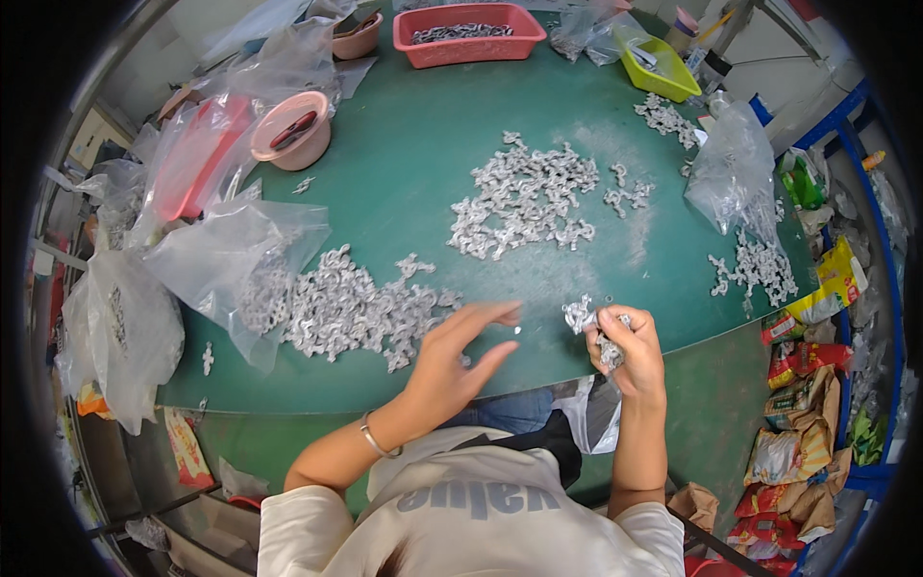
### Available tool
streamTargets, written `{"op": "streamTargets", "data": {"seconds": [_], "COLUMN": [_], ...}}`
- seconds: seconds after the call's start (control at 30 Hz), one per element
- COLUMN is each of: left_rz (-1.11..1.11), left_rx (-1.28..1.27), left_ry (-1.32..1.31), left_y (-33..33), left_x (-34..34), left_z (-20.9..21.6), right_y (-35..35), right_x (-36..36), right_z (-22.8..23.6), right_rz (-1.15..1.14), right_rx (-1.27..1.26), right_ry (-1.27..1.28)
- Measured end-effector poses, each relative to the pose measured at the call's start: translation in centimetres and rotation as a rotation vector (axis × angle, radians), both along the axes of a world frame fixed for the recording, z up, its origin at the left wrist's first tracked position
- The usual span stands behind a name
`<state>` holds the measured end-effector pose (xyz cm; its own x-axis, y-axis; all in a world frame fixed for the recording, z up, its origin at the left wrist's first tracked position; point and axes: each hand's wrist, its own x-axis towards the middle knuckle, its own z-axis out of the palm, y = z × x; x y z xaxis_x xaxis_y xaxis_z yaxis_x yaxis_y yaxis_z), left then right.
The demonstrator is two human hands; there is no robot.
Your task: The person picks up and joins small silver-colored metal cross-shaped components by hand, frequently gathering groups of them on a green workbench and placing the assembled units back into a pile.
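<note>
My right hand is closed around several small grey metal castings, which stick out past the thumb and below the fingers near the table's front edge. Thumb and fingers spread apart, my left hand hovers over the table with nothing held. A tiny white fragment shows beside its fingertips. Just left of that hand lies a heap of the same castings, spilling from a clear plastic bag. Farther off, at the middle of the table, a second pile of castings is spread out.
On the green table stand a pink bowl with a red-handled tool, a red tray of parts and a yellow-green basket. Another plastic bag and castings lie at right. A blue shelf rack stands beyond.
</note>
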<state>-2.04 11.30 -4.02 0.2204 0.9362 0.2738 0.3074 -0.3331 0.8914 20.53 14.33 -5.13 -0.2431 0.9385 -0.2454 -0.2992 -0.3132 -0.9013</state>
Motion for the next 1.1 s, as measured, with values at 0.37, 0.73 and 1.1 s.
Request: {"op": "streamTargets", "data": {"seconds": [0.37, 0.73, 1.1], "left_rz": [-0.034, -0.034, -0.081], "left_rx": [-0.227, -0.259, -0.214], "left_ry": [-0.478, -0.623, -0.568], "left_y": [-1.9, -3.2, -3.7], "left_x": [1.5, 1.8, 1.7], "left_z": [0.9, 1.6, 2.5], "right_y": [-3.9, -5.7, -6.2], "right_x": [-2.5, -2.8, -2.5], "right_z": [2.2, 3.3, 3.3], "right_rz": [0.011, -0.144, -0.186], "right_rx": [0.281, 0.546, 0.669], "right_ry": [-0.291, -0.316, -0.351]}}
